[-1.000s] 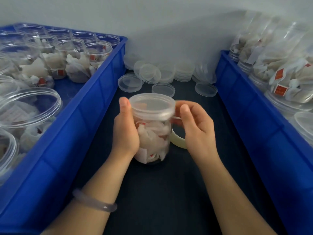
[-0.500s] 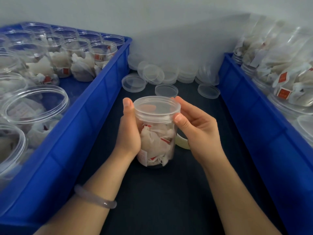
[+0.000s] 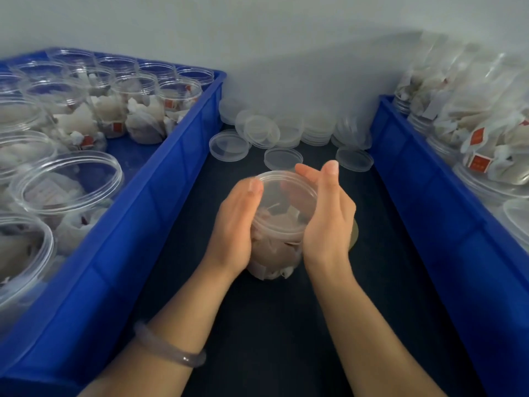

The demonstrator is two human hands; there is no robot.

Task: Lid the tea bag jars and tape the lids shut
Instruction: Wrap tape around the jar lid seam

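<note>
Head view: lidded tea bag jar [image 3: 274,259] stands between both palms. Right hand [image 3: 326,222] has flattened from its half-second-ago curl, fingers straight along the lid [image 3: 286,196]. Left hand [image 3: 236,224] presses the opposite side, its fingers hidden behind the jar, so I cannot tell their curl. Tape roll [image 3: 354,236] peeks behind the right hand. Lid reads seated, with tape possibly being smoothed down, though blur prevents certainty.
</note>
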